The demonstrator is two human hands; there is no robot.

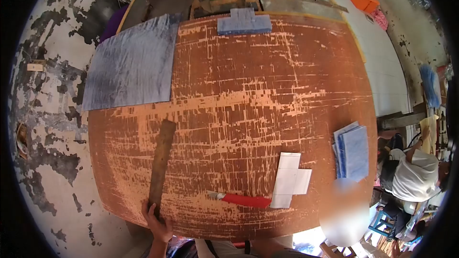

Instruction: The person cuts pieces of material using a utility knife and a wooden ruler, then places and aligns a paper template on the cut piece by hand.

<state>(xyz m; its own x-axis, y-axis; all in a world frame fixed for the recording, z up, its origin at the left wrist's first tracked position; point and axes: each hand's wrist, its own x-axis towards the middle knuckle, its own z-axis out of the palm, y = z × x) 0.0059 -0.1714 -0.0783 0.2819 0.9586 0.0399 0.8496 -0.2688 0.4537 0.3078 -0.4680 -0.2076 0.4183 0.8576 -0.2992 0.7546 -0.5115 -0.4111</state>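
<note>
My left hand [158,220] is at the table's near edge, its fingers closed round the lower end of a long flat ruler-like strip [161,162], which lies slanting up the scratched brown tabletop [229,71]. To its right rests a cutter with a red handle [246,200], blade pointing left. The handle's right end meets a white T-shaped piece [289,181]. A large blue-grey sheet [131,64] covers the table's far left. My right hand cannot be seen.
Stacked blue pieces [354,153] lie at the right side, and more blue pieces [244,24] at the far edge. Beyond that edge is another work surface with a blurred person. A person in white [416,174] sits at the far right. An orange box [363,0] stands at the upper right.
</note>
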